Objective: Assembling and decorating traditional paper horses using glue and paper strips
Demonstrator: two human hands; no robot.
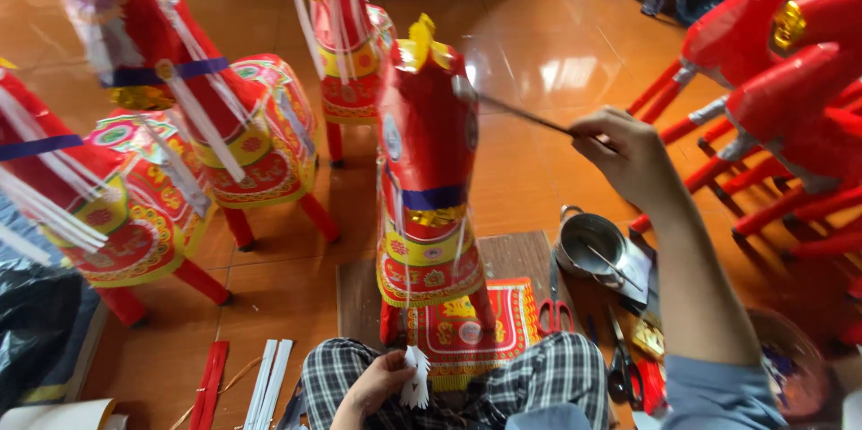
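Nearest, above the checked-trouser lap, the left hand [377, 383] pinches a small white cut-paper fringe [416, 378]. Further out, the right hand [628, 156] grips a thin dark stick [521, 113], its tip touching the head of the red paper horse with gold trim [426, 170], which stands on the printed red mat [467, 327] between the hands. By the look of it, paste is being dabbed there; the fringe would need pressing onto that spot. A small metal pot [588, 246] sits below the right hand, with red-handled scissors [555, 309] beside it.
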